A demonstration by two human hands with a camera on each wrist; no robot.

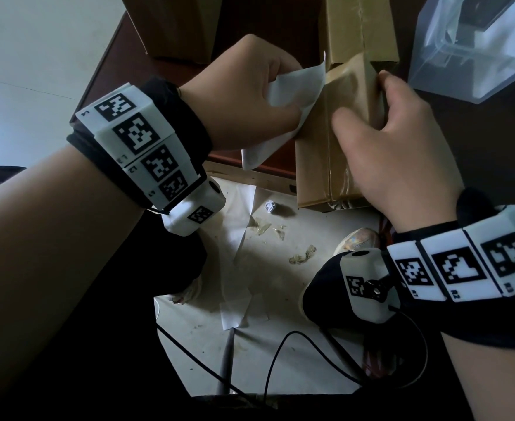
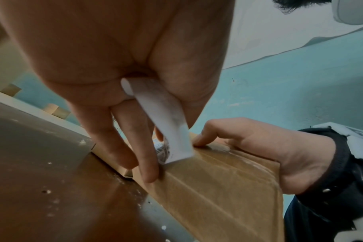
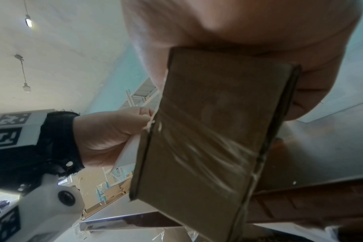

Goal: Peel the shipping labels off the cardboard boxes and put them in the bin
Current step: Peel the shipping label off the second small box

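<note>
Dark print on the shipping label (image 2: 164,147) that I peel from the cardboard box (image 2: 218,188), too blurred for me to read, square coded markers on my wrist bands (image 1: 138,135), no words

Print on shipping label (image 2: 165,129) blurred, unreadable; its upper end is hidden inside left hand (image 2: 118,54). Fingertips of right hand (image 1: 393,141) are concealed behind cardboard box (image 1: 338,138). Second box (image 1: 361,25) and clear plastic bin (image 1: 475,47) are cut off at top edge. Scraps on floor (image 1: 303,255) too small to be identified
</note>
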